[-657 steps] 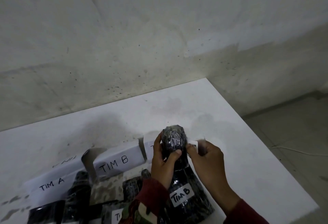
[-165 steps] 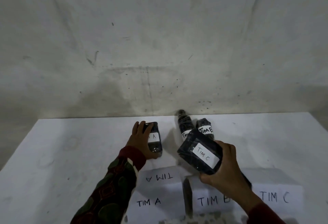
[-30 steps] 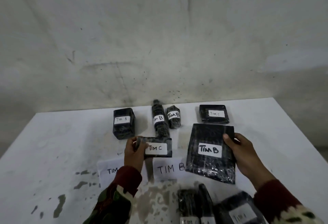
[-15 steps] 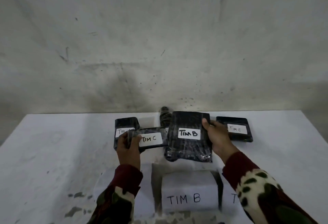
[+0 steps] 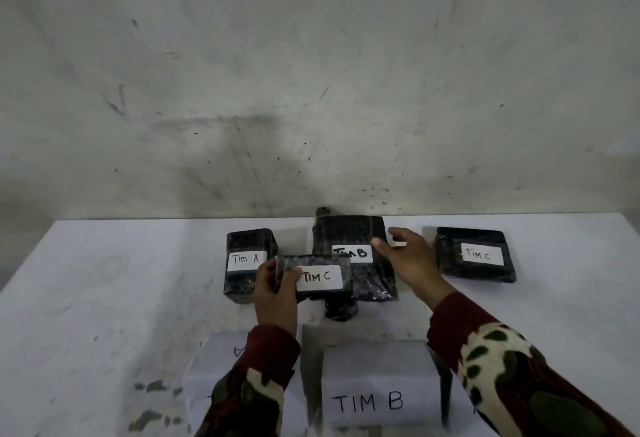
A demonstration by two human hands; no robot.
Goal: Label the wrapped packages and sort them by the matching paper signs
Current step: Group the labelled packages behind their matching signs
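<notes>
Nearest us stand the folded white paper signs: the one reading TIM B (image 5: 377,398) in the middle, and to its left the partly hidden TIM A sign (image 5: 221,360) behind our left sleeve. A sliver at the right edge may be a third sign, but we cannot read it.

Just beyond, our left hand (image 5: 275,293) pinches one end of a small black plastic-wrapped package labelled TIM C (image 5: 317,277), thumb on its face, held above the white table (image 5: 104,298). Our right hand (image 5: 410,258) hangs with fingers loosely spread and holds nothing, its fingertips just beside the flat black wrapped package labelled TIM B (image 5: 353,253), which lies on other dark bundles in the middle row.

Further back, a black wrapped block labelled TIM A (image 5: 247,260) sits at the left and a flat black package labelled TIM C (image 5: 474,255) at the right.

We judge labelling done on everything visible and sorting well along; the held package belongs at the right, beside its twin. Bare tabletop lies there, between the middle pile and the right package, though the crossing passes over the middle pile. The far edge meets the grey wall (image 5: 311,90).
</notes>
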